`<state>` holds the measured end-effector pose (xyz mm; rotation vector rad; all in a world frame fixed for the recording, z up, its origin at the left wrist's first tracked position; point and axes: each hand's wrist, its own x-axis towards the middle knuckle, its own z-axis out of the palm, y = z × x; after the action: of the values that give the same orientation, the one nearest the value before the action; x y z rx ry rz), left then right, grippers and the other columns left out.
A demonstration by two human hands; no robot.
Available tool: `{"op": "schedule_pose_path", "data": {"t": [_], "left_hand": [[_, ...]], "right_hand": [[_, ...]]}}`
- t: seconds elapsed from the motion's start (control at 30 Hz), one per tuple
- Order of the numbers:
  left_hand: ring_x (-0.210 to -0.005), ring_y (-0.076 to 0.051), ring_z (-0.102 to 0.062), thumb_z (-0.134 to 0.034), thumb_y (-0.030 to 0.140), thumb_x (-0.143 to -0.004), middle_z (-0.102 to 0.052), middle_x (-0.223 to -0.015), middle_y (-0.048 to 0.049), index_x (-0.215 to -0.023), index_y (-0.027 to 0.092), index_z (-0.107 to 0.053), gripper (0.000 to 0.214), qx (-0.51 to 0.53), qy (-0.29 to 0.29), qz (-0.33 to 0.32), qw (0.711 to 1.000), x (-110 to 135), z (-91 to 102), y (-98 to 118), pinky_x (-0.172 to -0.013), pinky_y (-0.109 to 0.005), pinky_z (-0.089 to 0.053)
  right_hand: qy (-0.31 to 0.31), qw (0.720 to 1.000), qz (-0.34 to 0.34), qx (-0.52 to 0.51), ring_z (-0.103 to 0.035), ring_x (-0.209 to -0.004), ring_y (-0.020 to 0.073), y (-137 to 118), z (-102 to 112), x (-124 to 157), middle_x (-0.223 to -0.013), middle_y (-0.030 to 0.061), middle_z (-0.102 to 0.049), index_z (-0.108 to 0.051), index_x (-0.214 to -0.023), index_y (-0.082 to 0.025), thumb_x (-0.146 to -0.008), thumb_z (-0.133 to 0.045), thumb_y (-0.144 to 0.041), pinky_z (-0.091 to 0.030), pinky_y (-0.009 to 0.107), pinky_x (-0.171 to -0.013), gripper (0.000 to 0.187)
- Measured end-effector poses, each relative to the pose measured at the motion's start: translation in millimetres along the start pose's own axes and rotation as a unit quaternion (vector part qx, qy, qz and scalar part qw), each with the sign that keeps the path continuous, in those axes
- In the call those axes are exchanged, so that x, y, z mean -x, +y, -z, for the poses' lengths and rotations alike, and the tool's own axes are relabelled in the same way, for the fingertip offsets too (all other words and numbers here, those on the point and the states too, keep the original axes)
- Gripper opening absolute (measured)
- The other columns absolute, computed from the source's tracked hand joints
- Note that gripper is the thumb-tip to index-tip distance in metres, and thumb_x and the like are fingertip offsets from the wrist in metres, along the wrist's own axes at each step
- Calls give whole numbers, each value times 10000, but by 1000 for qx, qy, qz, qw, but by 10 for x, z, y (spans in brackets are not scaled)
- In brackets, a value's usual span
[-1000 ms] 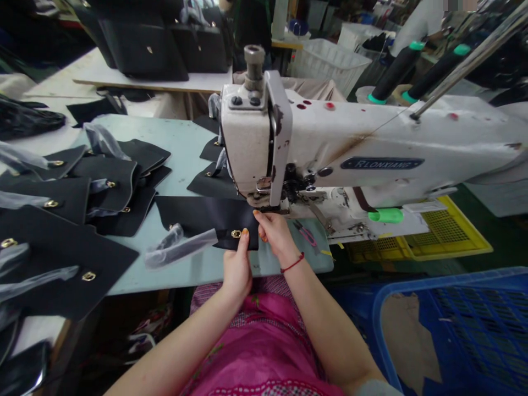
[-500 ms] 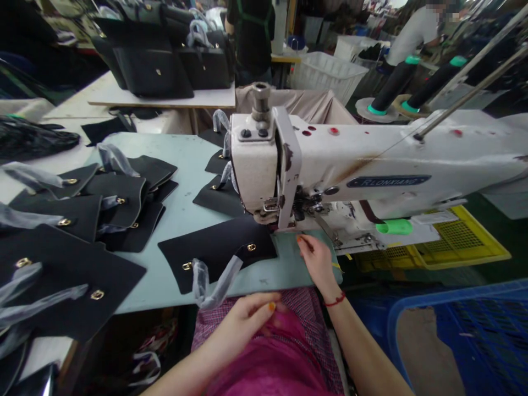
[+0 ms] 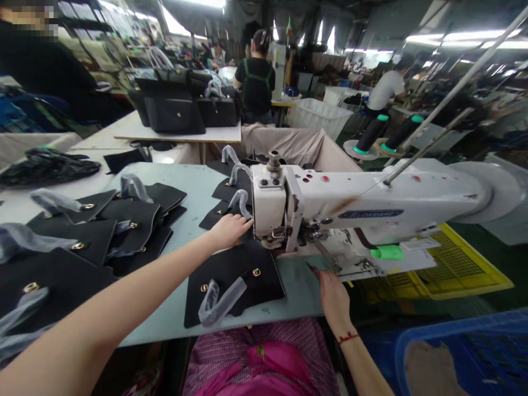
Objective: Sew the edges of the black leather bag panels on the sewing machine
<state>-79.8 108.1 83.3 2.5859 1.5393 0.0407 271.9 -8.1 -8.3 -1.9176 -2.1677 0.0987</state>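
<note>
My left hand (image 3: 229,230) reaches across the table and rests, fingers curled, on a black leather flap piece (image 3: 214,219) just left of the white sewing machine (image 3: 371,206) head. Whether it grips the piece I cannot make out. My right hand (image 3: 332,292) lies on the table edge below the machine's needle area, fingers stretched toward the machine, holding nothing I can see. Between my arms lies a black leather flap (image 3: 233,278) with gold clasps and a clear plastic-wrapped strap (image 3: 218,300), one edge under the presser foot.
A pile of black flaps with gold clasps (image 3: 94,242) covers the table's left. Finished black bags (image 3: 177,113) stand on a far table. A yellow tray (image 3: 466,272) sits right of the machine, a blue crate (image 3: 474,352) below. Other people work behind.
My left hand rose from my lap and reached forward to the flap beside the machine head. The camera tilted up, showing more of the workshop. My right hand stayed near the needle area.
</note>
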Motion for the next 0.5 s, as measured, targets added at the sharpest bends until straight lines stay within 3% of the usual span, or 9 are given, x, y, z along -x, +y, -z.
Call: {"op": "schedule_pose_path", "data": {"t": [0.13,0.23,0.37,0.5], "left_hand": [[-1058,-290,-628,-593,211,-833,-669,-1108,-182,-1219,142,-602,393,-25,28,85,996,-98,-116,12,-896,-387,-480],[-942,-296,-673,-462,167,-894,-681,-1021,-204,-1165,77,-599,317,-41,45,136,989,-86,-110,-110,-790,-381,-514],[-972,-284,-675,-428,151,-893,-678,-1091,-177,-1224,88,-538,355,-51,68,155,984,83,-48,-261,-807,-374,-516],[-1023,-274,-665,-449,168,-872,-633,-1256,-153,-1324,131,-473,454,-37,93,169,981,301,-35,-241,-831,-356,-516]], "right_hand": [[-20,986,-58,-157,-695,-826,218,-184,121,231,-952,88,-713,-608,-1096,-194,-983,-296,-291,-525,315,-700,345],[-47,978,-22,-201,-698,-918,217,-584,325,212,-1034,87,-717,-605,-1103,-198,-962,-409,-357,-525,294,-756,289],[-102,981,35,-159,-708,-859,210,-1220,621,-98,-945,66,-737,-638,-1043,-200,-954,-473,-324,-494,265,-700,225],[-101,991,46,-74,-715,-778,234,-1710,710,-497,-871,95,-740,-658,-987,-183,-955,-481,-318,-455,264,-614,224]]}}
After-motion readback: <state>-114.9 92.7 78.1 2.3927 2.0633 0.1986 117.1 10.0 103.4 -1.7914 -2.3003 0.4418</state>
